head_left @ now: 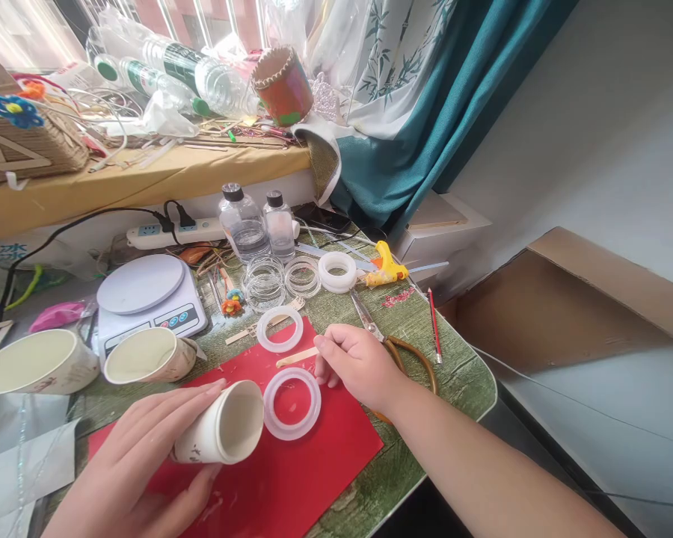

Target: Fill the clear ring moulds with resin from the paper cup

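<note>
My left hand [146, 456] is wrapped round a white paper cup [224, 426], tilted so that its mouth faces right, over a red sheet [319, 486]. In my right hand [353, 362] a flat wooden stick [297, 359] is pinched, its tip pointing left. Just below the stick a translucent ring mold [315, 407] lies on the red sheet, close to the cup's mouth. A second ring mold [298, 329] sits at the sheet's upper edge. The cup's contents are too indistinct to make out.
Two paper cups [146, 357] and a kitchen scale [194, 299] stand at left. Clear bottles [247, 232], stacked rings [336, 272] and a yellow glue gun [386, 267] are behind. Scissors [370, 317] and a red pencil [434, 326] lie right, near the table's edge [490, 388].
</note>
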A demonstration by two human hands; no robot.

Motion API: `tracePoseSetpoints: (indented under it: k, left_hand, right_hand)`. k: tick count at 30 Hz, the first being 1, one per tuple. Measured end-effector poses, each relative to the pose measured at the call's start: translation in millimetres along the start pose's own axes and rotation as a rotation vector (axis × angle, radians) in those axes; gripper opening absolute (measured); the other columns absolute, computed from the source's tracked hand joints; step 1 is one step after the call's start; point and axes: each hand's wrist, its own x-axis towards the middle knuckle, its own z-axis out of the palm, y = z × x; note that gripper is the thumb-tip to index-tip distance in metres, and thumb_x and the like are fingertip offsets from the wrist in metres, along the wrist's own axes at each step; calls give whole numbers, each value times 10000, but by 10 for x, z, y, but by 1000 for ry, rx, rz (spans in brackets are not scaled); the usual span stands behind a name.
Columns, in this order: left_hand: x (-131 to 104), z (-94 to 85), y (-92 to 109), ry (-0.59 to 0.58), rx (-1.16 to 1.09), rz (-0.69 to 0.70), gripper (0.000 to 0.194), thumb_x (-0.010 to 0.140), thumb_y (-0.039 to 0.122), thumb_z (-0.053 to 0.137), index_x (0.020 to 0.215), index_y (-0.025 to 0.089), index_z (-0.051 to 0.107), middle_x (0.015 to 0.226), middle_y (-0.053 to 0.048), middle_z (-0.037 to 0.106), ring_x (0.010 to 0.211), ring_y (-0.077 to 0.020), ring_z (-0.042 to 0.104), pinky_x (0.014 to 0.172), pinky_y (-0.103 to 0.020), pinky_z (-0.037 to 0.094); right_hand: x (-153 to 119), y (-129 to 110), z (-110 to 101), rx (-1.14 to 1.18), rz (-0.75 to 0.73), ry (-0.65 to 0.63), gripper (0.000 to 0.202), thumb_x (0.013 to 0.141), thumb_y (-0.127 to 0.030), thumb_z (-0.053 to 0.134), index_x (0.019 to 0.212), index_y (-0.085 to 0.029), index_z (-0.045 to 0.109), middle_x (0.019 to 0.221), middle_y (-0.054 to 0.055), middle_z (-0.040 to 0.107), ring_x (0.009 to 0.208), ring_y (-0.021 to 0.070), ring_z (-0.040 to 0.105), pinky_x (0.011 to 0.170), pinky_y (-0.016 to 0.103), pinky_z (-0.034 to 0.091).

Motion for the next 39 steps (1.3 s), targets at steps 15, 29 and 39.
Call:
tracePoseSetpoints:
  k: [15,29,39]
  left_hand:
    - [21,-20,-17,22,24,25,446,1004,346,662,1449,380,668,1384,-28,773,1260,-280,739,1112,-372,577]
    - [24,-35,-17,22,41,14,460,985,377,684,1445,380,674,1381,-46,789,1244,-312,759,1083,-419,635]
    - [10,-19,-18,12,20,-24,457,1010,386,655,1467,392,650,1413,-24,763,1289,-291,729,1125,-383,584]
  right_hand:
    - [-3,-38,7,-4,7,3,414,1077,-472,662,742,-232,622,730,7,747,659,155,714,651,263,570]
    - [4,-20,4,-9,15,4,424,1084,-495,662,752,-232,626,740,10,754,667,157,721,652,268,574]
    - [-5,-12,6,-9,14,-2,438,1087,-517,664,759,-230,619,745,11,752,673,158,725,655,266,576]
